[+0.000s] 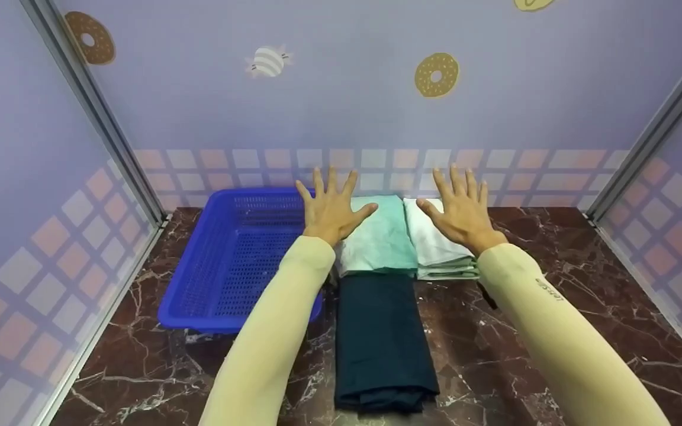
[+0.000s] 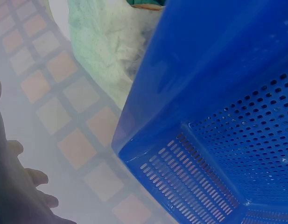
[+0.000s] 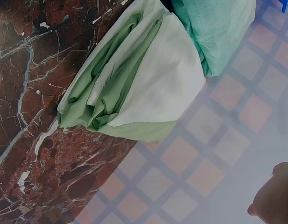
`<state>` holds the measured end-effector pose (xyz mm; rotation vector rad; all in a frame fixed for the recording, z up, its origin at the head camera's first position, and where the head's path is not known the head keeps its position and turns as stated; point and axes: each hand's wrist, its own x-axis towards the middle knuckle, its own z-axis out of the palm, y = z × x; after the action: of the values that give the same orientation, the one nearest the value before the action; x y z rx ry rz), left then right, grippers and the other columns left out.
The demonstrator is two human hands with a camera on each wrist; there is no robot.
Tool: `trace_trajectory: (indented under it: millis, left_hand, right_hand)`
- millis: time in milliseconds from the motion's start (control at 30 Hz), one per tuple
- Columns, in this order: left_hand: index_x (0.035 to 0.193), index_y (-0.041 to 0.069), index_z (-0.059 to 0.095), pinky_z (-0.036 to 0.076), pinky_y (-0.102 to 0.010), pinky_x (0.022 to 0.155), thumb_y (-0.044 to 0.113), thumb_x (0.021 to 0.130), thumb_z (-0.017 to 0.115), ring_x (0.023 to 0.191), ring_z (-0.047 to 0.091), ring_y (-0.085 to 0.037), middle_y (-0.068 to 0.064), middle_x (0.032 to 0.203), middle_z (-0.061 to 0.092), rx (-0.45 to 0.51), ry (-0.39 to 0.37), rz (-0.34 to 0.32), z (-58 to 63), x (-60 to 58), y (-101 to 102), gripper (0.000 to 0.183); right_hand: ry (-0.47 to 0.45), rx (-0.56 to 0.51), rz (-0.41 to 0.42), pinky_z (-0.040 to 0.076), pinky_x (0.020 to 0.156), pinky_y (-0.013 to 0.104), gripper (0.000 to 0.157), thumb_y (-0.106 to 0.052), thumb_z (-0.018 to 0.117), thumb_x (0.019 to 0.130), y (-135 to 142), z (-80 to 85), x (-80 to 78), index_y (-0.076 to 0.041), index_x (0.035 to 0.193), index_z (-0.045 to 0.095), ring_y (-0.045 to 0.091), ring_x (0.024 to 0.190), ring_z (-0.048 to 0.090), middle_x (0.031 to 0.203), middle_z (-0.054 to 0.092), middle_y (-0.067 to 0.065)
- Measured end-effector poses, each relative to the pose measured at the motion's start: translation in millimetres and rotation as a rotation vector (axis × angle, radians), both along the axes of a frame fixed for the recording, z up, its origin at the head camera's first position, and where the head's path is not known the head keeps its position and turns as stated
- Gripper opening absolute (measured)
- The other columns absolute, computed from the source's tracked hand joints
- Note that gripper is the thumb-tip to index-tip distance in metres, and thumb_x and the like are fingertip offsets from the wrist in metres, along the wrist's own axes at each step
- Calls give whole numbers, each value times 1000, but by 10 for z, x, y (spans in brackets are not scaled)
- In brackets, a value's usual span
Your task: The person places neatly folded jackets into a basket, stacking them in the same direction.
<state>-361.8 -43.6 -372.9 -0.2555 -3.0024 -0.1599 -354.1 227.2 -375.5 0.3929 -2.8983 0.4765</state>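
Observation:
Both hands are held out with fingers spread, and neither grips anything. In the head view the left hand (image 1: 330,210) is over the gap between a blue plastic basket (image 1: 184,284) and a folded teal and white cloth (image 1: 383,236). The right hand (image 1: 460,213) hovers over a folded white cloth (image 1: 436,251). Green layers of that white cloth (image 3: 167,79) show at its edge in the right wrist view. Nearer the body lies a folded dark navy cloth (image 1: 382,343). The basket's perforated walls (image 2: 181,182) fill the right of the left wrist view.
The cloths and basket rest on a dark red marbled tabletop (image 1: 554,284). A lilac back wall (image 1: 353,106) with a tile pattern and side panels (image 1: 15,177) enclose it. Part of a dark object (image 1: 486,296) shows beneath the right forearm.

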Motion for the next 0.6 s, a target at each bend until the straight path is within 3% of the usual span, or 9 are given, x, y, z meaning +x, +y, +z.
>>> trace_trajectory:
  millis: [167, 367, 600]
  left_hand:
    - [172, 33, 5, -6, -76, 119, 85, 97, 30, 158, -12, -45, -17, 176, -5, 30, 11, -10, -7, 14, 8, 94]
    - [172, 33, 8, -7, -76, 118, 85, 97, 31, 159, -12, -45, -16, 176, -4, 52, 25, -14, -14, -3, 28, 94]
    - [172, 30, 11, -9, -75, 118, 83, 98, 37, 158, -12, -45, -17, 176, -3, 113, 13, -46, -16, -22, 39, 95]
  right_hand:
    - [14, -6, -2, -9, 122, 68, 83, -60, 37, 110, 15, -26, 8, -11, 172, 13, 49, 158, -8, 175, 2, 26]
    - [9, -41, 16, -13, 121, 66, 83, -60, 37, 110, -17, -59, -7, -10, 172, 13, 48, 158, -10, 175, 1, 26]
    - [12, -26, 58, -12, 122, 66, 84, -62, 39, 109, -174, -15, -16, -11, 172, 14, 46, 159, -9, 175, 2, 24]
